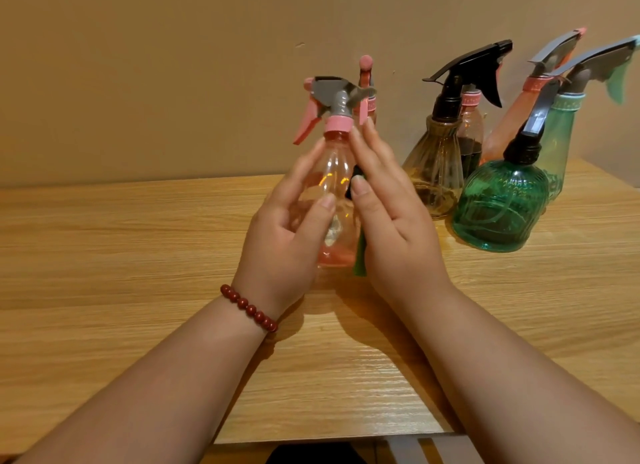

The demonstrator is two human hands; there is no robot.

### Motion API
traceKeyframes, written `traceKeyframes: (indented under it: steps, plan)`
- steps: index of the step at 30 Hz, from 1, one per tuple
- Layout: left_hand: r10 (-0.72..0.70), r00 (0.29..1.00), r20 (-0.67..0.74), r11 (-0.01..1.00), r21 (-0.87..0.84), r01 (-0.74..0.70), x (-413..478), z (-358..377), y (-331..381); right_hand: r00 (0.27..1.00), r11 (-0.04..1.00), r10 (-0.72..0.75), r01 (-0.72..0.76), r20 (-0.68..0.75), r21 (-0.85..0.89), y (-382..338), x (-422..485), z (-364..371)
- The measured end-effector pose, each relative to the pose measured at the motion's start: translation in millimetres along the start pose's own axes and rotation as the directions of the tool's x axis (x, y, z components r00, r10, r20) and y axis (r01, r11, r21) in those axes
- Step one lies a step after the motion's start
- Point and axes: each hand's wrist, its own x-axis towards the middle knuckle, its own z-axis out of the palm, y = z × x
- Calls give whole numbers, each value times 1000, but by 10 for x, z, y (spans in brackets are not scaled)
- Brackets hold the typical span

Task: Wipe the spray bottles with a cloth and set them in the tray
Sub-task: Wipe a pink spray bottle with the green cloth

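Within left hand (284, 235), smooth clear pink-tinted bottle (333, 173)

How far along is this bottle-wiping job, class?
Done: nothing visibly; no tray is in view. In hand: the left hand holds a pink spray bottle while the right hand presses a green cloth against it. Left: at right, the amber bottle, round green bottle and others.
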Motion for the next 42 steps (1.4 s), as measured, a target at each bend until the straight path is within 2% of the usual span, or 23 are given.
traceKeyframes:
  steps: [2,4,7,10,13,16,18,22,24,27,29,31,35,38,42]
  plan:
    - [1,999,53,1000,-2,-1,-16,25,4,1000,999,9,-9,-6,-34,12,17,-81]
    - [10,998,67,1000,-23,-8,-11,43,17,999,995,-50,51,18,-84,11,15,-109]
    - [-7,1000,1,993,-116,7,5,25,33,987,986,-138,145,84,-83,5,-16,-44]
    - [6,999,-43,993,-115,-11,6,-8,40,985,987,-141,147,99,-57,-13,-23,12]
    - [9,1000,5,997,-80,-9,-10,-16,41,989,988,-137,141,59,-69,1,-3,-23]
    - [27,998,55,999,19,-28,-36,-5,26,1000,999,15,-15,1,28,10,17,-92]
    - [39,998,50,998,39,-41,-47,8,29,997,992,71,-69,-14,108,-2,13,-117]
    - [24,999,-33,999,-21,-25,-20,33,55,998,999,-27,28,56,-25,-17,-24,-53]
    - [32,998,-46,999,20,-31,-11,7,46,995,998,-48,51,87,-34,-14,-43,-13]
    - [21,1000,7,997,79,-22,-22,-24,24,998,998,48,-49,39,30,-34,-22,-31]
    - [0,998,59,998,61,-4,-36,-8,33,992,980,130,-129,2,151,-14,10,-83]
    - [1,995,97,1000,0,-1,-45,17,49,986,943,164,-157,1,293,20,37,-122]
    - [-18,994,104,983,-178,36,-44,21,58,986,893,152,-164,62,420,31,28,-104]
    - [-52,998,22,986,-157,55,-41,23,64,990,940,119,-138,77,312,10,-12,-73]
    - [-54,994,-95,997,58,60,-31,21,29,995,988,95,-99,40,114,-19,-27,-60]
